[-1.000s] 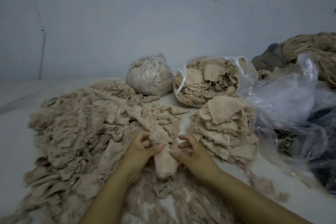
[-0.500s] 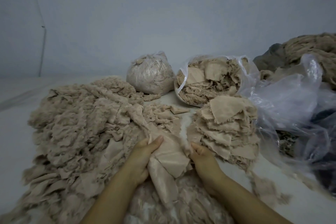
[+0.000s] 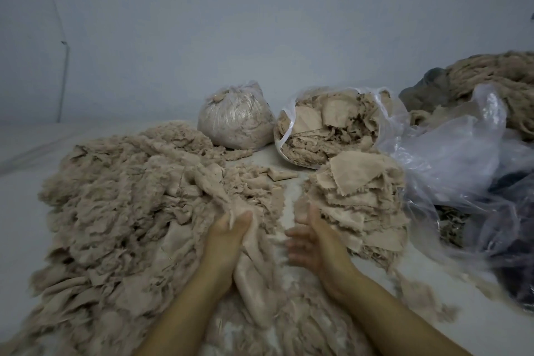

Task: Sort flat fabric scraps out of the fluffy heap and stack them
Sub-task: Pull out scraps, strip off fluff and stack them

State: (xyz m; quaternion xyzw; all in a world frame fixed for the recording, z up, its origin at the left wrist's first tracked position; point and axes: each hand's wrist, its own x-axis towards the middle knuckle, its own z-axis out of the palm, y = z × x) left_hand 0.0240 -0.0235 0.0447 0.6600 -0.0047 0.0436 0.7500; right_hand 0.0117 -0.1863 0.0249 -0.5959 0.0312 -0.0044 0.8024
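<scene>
A wide fluffy heap [image 3: 121, 199] of beige frayed fabric covers the left and middle of the white surface. To its right stands a stack of flat beige scraps [image 3: 358, 196]. My left hand [image 3: 225, 235] grips a long beige strip [image 3: 254, 274] at the heap's right edge; the strip hangs down toward me. My right hand [image 3: 310, 243] hovers beside the stack's near left corner, fingers loosely spread and blurred, holding nothing that I can see.
A tied clear bag of scraps [image 3: 235, 118] and an open bag of flat scraps [image 3: 332, 130] stand behind. Crumpled clear plastic [image 3: 450, 153] lies to the right, with a brown fibre pile [image 3: 500, 84] beyond it. A pale wall rises behind.
My right hand has let go of the scrap and drawn away to the right toward the stack. My left hand has kept hold of the strip at the heap's edge.
</scene>
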